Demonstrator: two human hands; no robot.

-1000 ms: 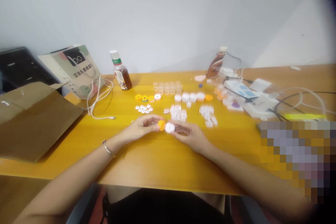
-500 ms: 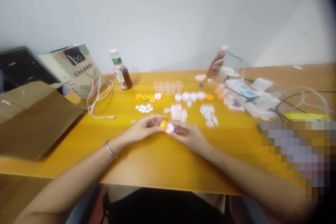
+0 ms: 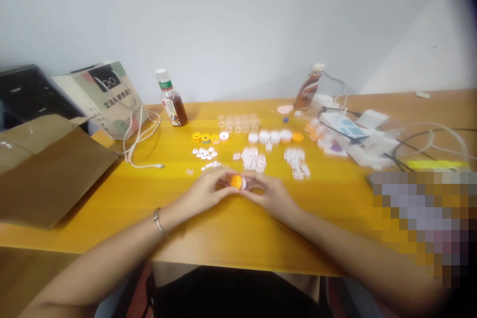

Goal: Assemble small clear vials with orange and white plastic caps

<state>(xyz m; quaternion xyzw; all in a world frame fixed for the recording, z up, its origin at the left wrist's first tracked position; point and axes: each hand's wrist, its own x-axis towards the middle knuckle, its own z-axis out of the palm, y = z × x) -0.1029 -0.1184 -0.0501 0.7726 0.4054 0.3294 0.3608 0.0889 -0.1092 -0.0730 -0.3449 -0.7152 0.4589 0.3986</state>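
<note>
Near the middle of the table, my left hand (image 3: pixel 208 187) pinches a small round orange piece (image 3: pixel 236 182). My right hand (image 3: pixel 271 194) grips a small round white piece (image 3: pixel 244 183), pressed against the orange one. The fingertips of both hands partly cover the two pieces. Just beyond my fingers lie a pile of small white gear-like parts (image 3: pixel 254 160) and a row of small white pieces (image 3: pixel 210 164). Farther off stand a row of orange and white round pieces (image 3: pixel 205 137) and a row of white round pieces (image 3: pixel 275 137).
Clear round cups (image 3: pixel 238 123) stand at the back. Another white pile (image 3: pixel 296 161) lies to the right. Two brown drink bottles, left (image 3: pixel 173 104) and right (image 3: pixel 308 88), flank the rows. A cardboard bag (image 3: pixel 52 169) and white cable (image 3: pixel 136 144) are left; a power strip (image 3: pixel 357 139) with cables is right.
My left hand has moved slightly right, bringing the orange piece up against the white one. A row of small white pieces behind the left hand has come into view.
</note>
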